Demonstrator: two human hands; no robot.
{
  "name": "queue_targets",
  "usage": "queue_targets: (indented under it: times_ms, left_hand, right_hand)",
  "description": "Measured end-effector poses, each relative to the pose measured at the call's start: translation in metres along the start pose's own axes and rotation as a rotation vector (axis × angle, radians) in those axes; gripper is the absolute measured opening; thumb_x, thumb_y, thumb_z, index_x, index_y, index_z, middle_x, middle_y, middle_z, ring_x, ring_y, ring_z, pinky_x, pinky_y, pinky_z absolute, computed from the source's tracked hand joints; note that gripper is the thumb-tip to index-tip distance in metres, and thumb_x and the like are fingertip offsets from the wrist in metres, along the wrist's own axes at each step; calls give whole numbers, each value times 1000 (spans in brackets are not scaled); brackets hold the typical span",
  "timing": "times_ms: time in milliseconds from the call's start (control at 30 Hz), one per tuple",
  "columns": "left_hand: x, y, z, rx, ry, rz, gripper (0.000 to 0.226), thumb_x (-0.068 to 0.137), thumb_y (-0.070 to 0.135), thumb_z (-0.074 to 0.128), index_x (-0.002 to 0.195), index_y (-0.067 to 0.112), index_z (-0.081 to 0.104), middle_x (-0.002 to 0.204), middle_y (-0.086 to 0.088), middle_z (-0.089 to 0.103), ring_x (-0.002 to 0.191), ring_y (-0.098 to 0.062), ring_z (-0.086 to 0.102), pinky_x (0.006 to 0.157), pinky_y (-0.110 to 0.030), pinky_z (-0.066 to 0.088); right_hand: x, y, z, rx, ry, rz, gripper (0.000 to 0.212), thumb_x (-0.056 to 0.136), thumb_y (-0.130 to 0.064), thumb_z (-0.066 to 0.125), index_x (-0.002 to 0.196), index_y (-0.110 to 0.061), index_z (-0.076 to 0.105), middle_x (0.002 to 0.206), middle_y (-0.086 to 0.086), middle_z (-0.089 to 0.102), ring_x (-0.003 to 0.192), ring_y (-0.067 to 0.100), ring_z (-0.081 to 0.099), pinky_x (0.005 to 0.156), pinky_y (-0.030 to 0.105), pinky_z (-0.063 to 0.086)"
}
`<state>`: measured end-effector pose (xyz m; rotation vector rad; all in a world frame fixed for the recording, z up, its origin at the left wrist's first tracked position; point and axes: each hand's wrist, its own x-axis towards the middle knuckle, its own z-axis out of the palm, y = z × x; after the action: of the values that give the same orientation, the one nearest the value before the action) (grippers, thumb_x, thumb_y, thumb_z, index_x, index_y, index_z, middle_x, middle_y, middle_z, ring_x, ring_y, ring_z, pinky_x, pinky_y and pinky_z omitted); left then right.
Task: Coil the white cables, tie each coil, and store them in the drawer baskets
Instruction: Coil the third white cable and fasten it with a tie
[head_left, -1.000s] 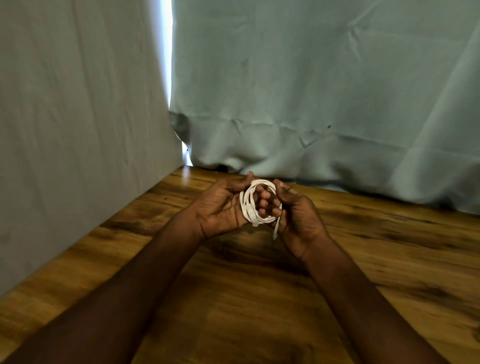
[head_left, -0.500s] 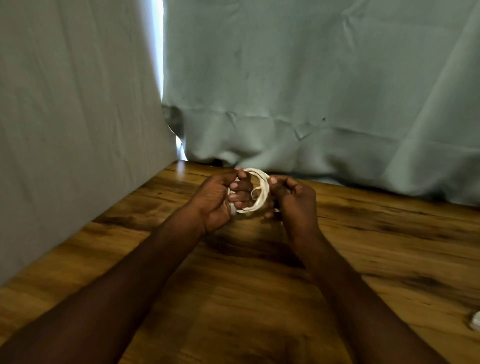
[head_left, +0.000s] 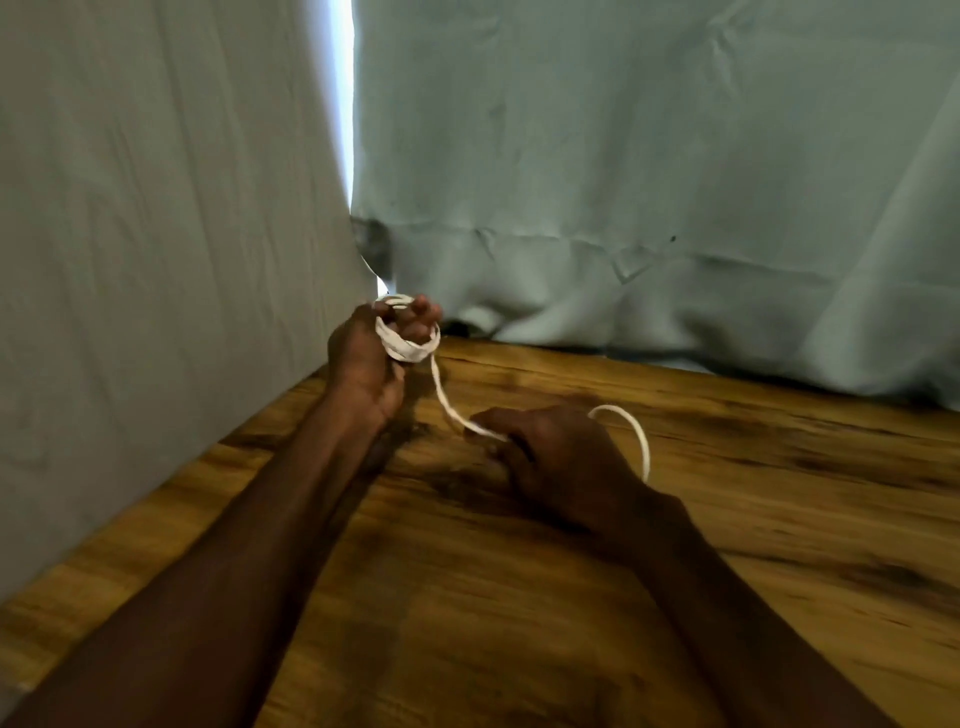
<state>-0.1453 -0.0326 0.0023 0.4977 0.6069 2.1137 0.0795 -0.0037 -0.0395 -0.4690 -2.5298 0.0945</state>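
My left hand (head_left: 366, 353) is raised near the back left corner of the table and grips a small coil of white cable (head_left: 408, 349) wound around its fingers. A loose strand of the same cable runs down and to the right into my right hand (head_left: 558, 457), which is closed on it low over the wooden table (head_left: 753, 519). Behind my right hand the free end arcs up and curls down over my wrist. No drawer or basket is in view.
Pale grey-green cloth hangs as a backdrop behind the table (head_left: 649, 182) and along its left side (head_left: 156, 260), with a bright gap between the two sheets. The cloth's lower folds rest on the table's far edge.
My hands were together on the coil; now they have parted. My left hand has lifted the coil up and left, and my right hand has drawn a strand out down and right.
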Motion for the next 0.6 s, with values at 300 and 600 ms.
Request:
queue_targets:
  times_ms: [300, 600]
  left_hand:
    - [-44, -33, 10, 1059, -551, 110, 45, 105, 25, 50, 65, 11, 65, 54, -13, 57, 46, -20, 48, 47, -26, 35]
    - [-64, -45, 23, 848, -655, -329, 55, 102, 52, 42, 69, 9, 49, 50, -1, 30, 35, -8, 20, 38, -17, 9]
  right_hand:
    - [7, -11, -21, 627, 161, 137, 8, 93, -5, 72, 98, -6, 79, 73, -13, 75, 67, 2, 70, 65, 27, 57]
    - [5, 10, -43, 916, 375, 466, 22, 79, -4, 85, 91, -4, 67, 51, 2, 50, 42, 15, 35, 42, 20, 28]
